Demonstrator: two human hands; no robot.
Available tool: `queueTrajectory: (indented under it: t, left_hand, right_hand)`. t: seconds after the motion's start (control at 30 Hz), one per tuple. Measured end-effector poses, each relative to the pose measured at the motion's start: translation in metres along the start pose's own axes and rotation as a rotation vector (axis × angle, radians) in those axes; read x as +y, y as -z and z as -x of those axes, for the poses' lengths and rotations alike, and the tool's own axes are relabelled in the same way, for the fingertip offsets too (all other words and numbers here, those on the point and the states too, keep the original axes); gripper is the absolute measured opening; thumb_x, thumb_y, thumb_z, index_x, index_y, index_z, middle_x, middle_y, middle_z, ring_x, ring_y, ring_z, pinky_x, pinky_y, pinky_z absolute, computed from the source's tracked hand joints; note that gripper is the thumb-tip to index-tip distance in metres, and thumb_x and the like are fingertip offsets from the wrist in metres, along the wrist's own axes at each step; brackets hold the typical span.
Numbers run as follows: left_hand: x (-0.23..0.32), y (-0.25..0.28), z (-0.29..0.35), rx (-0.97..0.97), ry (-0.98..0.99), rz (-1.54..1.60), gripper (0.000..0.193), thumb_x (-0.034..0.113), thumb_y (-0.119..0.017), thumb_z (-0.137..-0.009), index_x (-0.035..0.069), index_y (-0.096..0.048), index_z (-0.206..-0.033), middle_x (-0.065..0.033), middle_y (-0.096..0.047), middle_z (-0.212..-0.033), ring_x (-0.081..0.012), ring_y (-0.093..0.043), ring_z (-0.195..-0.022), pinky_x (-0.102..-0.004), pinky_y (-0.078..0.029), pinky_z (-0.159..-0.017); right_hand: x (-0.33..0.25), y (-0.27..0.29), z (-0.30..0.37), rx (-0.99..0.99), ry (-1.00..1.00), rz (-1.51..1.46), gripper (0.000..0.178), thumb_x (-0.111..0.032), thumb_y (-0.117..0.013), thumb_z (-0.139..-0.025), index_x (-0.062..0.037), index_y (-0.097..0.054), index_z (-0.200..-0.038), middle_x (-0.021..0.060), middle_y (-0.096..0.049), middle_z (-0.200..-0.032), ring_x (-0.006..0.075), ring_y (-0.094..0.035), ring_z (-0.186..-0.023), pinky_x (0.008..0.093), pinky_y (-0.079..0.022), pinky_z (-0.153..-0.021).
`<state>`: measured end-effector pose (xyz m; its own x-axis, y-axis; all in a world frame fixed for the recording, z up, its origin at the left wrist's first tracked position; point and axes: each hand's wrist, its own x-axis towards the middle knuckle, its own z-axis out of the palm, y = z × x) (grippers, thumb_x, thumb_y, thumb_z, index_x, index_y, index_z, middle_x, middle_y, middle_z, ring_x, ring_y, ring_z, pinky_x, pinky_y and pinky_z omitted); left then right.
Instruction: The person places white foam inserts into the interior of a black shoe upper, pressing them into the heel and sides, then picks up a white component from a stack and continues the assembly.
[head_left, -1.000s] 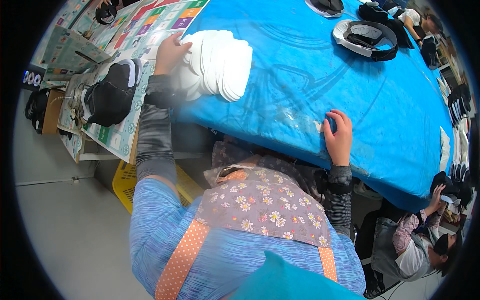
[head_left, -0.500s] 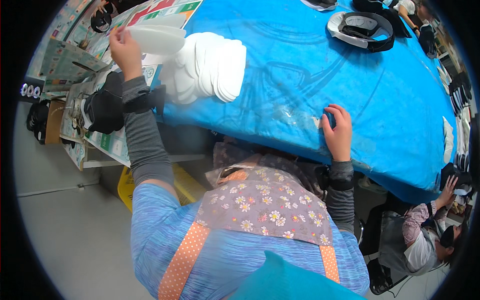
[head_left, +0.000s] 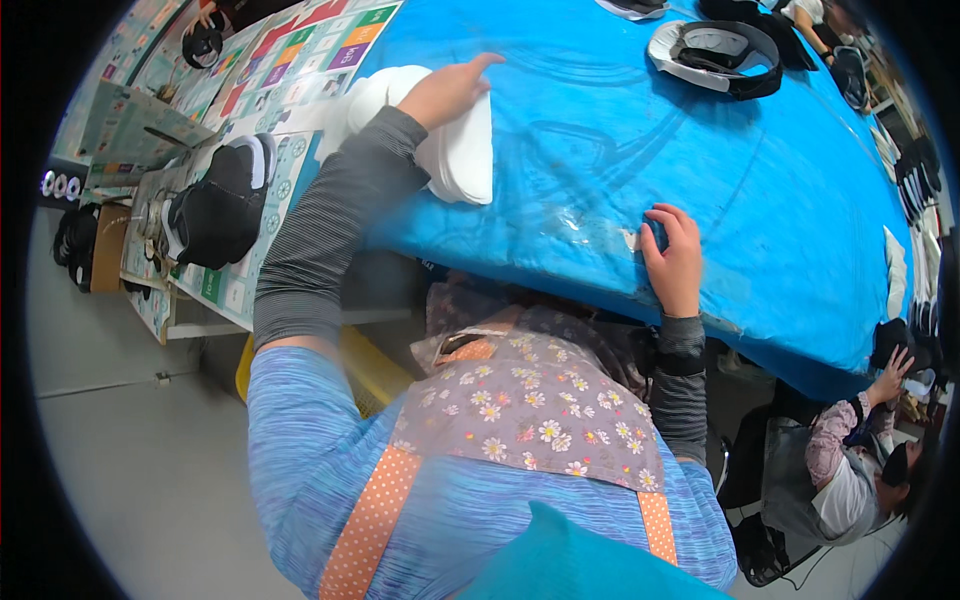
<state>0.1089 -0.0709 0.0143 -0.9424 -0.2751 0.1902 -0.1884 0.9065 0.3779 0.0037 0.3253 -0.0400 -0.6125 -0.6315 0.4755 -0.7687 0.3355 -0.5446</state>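
Observation:
A pile of thin white insole-shaped sheets (head_left: 462, 165) lies at the left end of the blue-covered table (head_left: 570, 110). My left hand (head_left: 448, 92) is over the pile's far part, palm down, one finger stretched out to the right past the sheets. Its forearm, in a striped sleeve, hides much of the pile. Nothing shows held in that hand, though its underside is hidden. My right hand (head_left: 676, 262) rests on the cover near the front edge, fingers loosely bent and thumb apart, holding nothing.
Left of the pile, a black shoe part (head_left: 218, 212) stands on a patterned side table. A black-and-white shoe upper (head_left: 715, 58) lies far right on the blue cover. A yellow basket (head_left: 372, 372) sits under the table. At right, a seated person (head_left: 840, 470) handles a black item.
My left hand has swung right from the far left side to over the pile. The white sheets it held up no longer show raised. My right hand has barely moved.

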Motion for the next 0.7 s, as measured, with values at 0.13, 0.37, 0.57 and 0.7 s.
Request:
queueTrajectory:
  t: [0.13,0.37,0.57,0.7]
  left_hand:
    - [-0.024,0.008,-0.001,0.313,-0.177,-0.009,0.047,0.034,-0.062,-0.098,0.016,-0.052,-0.141,-0.0158,-0.066,-0.123,-0.0269,-0.067,-0.105,-0.0369,-0.053,-0.089]
    - [-0.083,0.079,0.063,0.111,0.644,0.021,0.041,0.034,-0.064,-0.096,-0.002,-0.067,-0.115,-0.0080,-0.071,-0.089,-0.0128,-0.068,-0.076,-0.0262,-0.054,-0.067]
    - [-0.084,0.037,0.080,0.155,0.563,0.002,0.046,0.040,-0.065,-0.093,-0.005,-0.070,-0.104,-0.0095,-0.069,-0.077,-0.0169,-0.066,-0.066,-0.0270,-0.053,-0.062]
    - [-0.055,0.039,0.064,0.039,0.536,0.196,0.047,0.041,-0.062,-0.095,-0.004,-0.069,-0.107,-0.0098,-0.069,-0.078,-0.0170,-0.068,-0.070,-0.0294,-0.054,-0.063]
  right_hand:
    - [0.002,-0.001,-0.001,-0.003,-0.007,-0.025,0.018,-0.011,-0.069,-0.084,-0.0034,-0.068,-0.100,0.0119,-0.066,-0.113,0.0333,-0.059,-0.106,0.0410,-0.048,-0.091]
    - [0.003,-0.002,-0.004,-0.022,-0.001,-0.066,0.017,-0.011,-0.068,-0.084,-0.0032,-0.068,-0.100,0.0121,-0.066,-0.112,0.0329,-0.060,-0.105,0.0414,-0.048,-0.090]
    - [0.003,0.001,-0.004,-0.025,-0.027,-0.029,0.017,-0.011,-0.069,-0.085,-0.0037,-0.068,-0.100,0.0113,-0.066,-0.113,0.0330,-0.060,-0.105,0.0414,-0.048,-0.091]
    - [0.002,0.001,-0.003,-0.032,-0.039,0.002,0.017,-0.011,-0.068,-0.085,-0.0036,-0.068,-0.100,0.0112,-0.066,-0.113,0.0327,-0.059,-0.106,0.0409,-0.048,-0.091]
